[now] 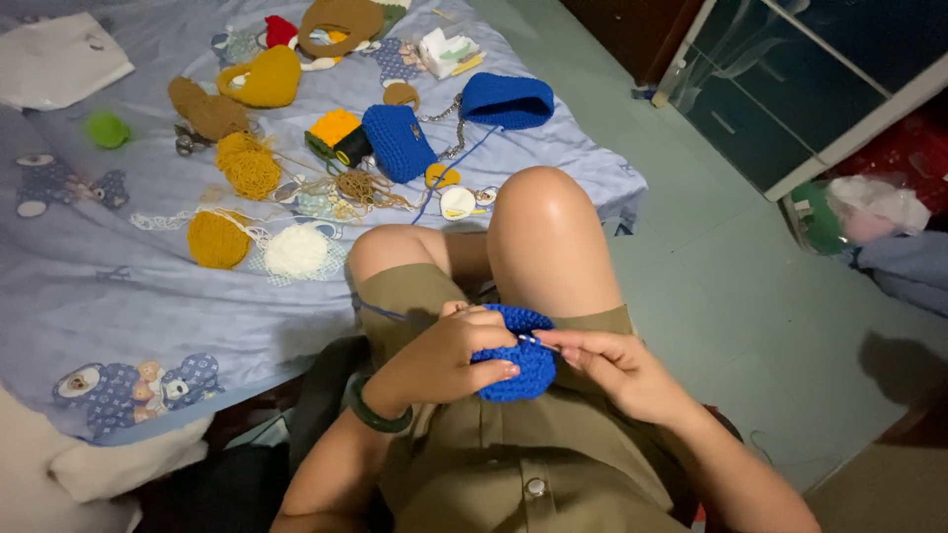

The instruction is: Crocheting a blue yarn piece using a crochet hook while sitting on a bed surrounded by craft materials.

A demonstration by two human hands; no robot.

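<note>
L hand (449, 357) grip tight on blue crochet piece (518, 363), R hand (614, 367) pinched on hook (538, 342).

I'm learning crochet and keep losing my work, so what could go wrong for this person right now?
The blue yarn strand runs from the bed across the lap; a knee shift could snag it and tug stitches. The crochet hook in the right hand sits close to the left hand fingers gripping the blue crocheted piece, so a slip might poke them. Loose yarn balls near the bed edge could roll off.
</note>
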